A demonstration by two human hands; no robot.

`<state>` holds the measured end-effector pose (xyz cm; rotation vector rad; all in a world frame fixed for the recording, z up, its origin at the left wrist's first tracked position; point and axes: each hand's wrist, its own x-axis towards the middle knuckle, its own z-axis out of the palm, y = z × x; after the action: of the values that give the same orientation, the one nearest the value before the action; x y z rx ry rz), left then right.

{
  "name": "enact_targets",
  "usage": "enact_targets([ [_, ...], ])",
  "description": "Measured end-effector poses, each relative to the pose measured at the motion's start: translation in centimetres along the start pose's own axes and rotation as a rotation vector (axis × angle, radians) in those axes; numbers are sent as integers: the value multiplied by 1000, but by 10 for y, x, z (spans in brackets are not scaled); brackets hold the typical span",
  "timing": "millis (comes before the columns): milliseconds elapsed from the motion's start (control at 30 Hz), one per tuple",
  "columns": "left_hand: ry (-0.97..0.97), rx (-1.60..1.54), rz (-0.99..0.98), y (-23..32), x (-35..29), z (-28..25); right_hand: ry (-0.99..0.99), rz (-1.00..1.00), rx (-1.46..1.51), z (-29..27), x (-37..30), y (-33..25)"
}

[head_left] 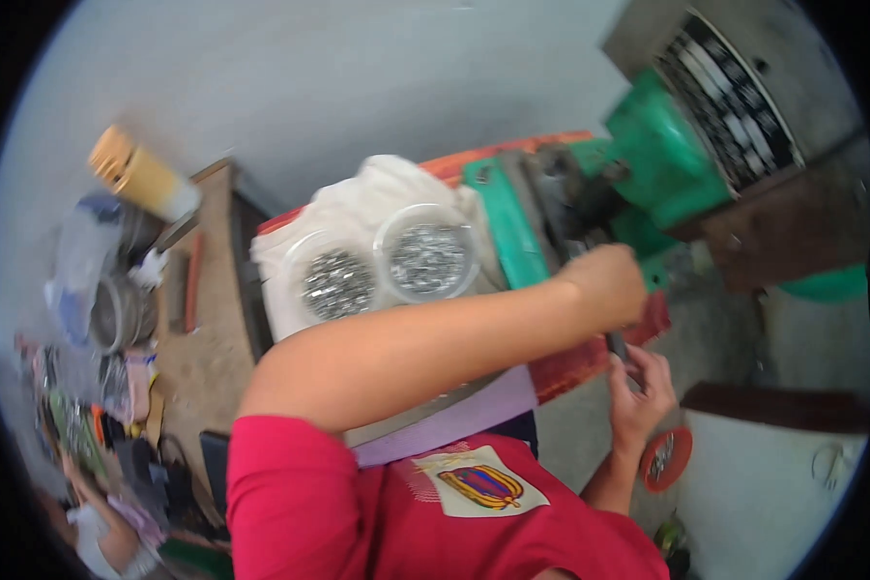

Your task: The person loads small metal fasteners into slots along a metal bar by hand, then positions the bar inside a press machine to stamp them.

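My left arm reaches across to the green machine (pixel 507 222). My left hand (pixel 604 282) is closed at the machine's dark metal working part, back of the hand up; anything in its fingers is hidden. Lower and to the right, my right hand (pixel 641 394) is closed around a short dark rod or handle (pixel 617 344), just below the left hand. Left of the machine, two clear round tubs stand side by side on a white cloth (pixel 382 179). The left tub (pixel 333 280) and the right tub (pixel 427 253) both hold many small shiny metal pieces.
A green machine housing (pixel 672 145) with a plate rises at upper right. An orange bowl (pixel 665 459) with metal pieces sits beside a white cabinet (pixel 773 483). A wooden table (pixel 213 358) at left bears a yellow container (pixel 143 174) and tubs. Another person's arm (pixel 101 517) shows at lower left.
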<state>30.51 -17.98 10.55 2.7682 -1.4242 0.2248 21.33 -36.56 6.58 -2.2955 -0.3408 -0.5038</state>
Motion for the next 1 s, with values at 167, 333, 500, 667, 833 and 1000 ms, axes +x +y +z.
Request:
enact_targets([
  [167, 43, -13, -30, 7, -25, -10, -10, 10, 71, 10, 12, -6],
  [333, 314, 21, -136, 27, -52, 19, 26, -2, 71, 21, 7, -3],
  [500, 230, 40, -259, 24, -60, 32, 107, -113, 105, 43, 18, 9],
  [667, 240, 23, -316, 19, -59, 37, 95, -126, 137, 44, 24, 15],
  [833, 256, 41, -338, 19, -60, 41, -14, 71, 246, 36, 40, 32],
  [1000, 440, 63, -417, 29, -60, 58, -203, -52, 131, 57, 76, 58],
])
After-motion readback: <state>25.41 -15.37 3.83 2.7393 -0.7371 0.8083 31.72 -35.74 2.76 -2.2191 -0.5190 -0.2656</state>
